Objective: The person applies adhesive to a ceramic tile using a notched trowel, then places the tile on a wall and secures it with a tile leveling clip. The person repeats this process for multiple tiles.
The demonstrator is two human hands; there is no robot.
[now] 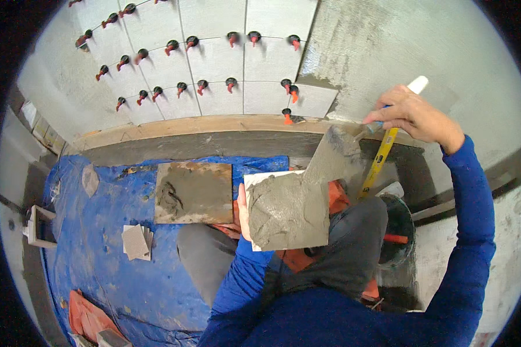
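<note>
My left hand (pixel 244 214) holds a square white tile (pixel 255 179) from beneath, its face spread with grey mortar (pixel 286 214). My right hand (pixel 411 115) grips the handle of a metal trowel (pixel 336 150), whose mortar-coated blade slants down to the tile's upper right corner. Behind that hand a yellow spirit level (pixel 373 168) with a white end stands tilted against the wall. Left of the held tile lies a board (pixel 202 188) smeared with mortar.
Wall tiles (pixel 214 63) with red-and-black levelling clips run above a wooden batten (pixel 197 125). Bare wall (pixel 417 40) is at right. A blue tarp (pixel 98 260) bears stacked small tiles (pixel 136 243). A bucket (pixel 396 254) stands beside my right knee; orange plastic (pixel 90 312) lies lower left.
</note>
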